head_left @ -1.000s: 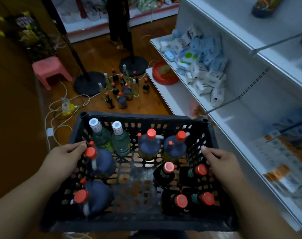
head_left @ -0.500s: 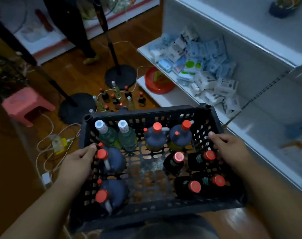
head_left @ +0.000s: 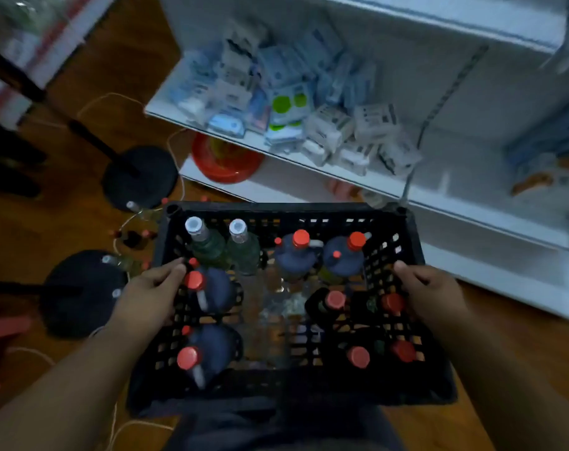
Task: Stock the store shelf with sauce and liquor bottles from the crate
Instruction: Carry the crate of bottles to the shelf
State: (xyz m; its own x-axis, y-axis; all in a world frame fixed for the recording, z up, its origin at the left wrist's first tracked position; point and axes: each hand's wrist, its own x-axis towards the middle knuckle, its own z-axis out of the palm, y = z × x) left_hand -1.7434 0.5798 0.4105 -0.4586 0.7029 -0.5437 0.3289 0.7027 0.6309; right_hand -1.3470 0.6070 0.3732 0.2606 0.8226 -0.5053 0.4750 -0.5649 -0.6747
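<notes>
Inside the black crate (head_left: 286, 211) a bare strip of floor runs down the middle, between the red-capped jugs (head_left: 211, 288) on the left and the small dark bottles (head_left: 333, 302) on the right. On the white shelf (head_left: 465, 206) beyond, heaped packets (head_left: 309, 112) crowd the far left; the board to their right lies bare

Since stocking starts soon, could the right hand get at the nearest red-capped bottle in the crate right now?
Probably not yet: the right hand grips the crate wall, carrying it. The red-capped bottle beside it is uncovered.
</notes>
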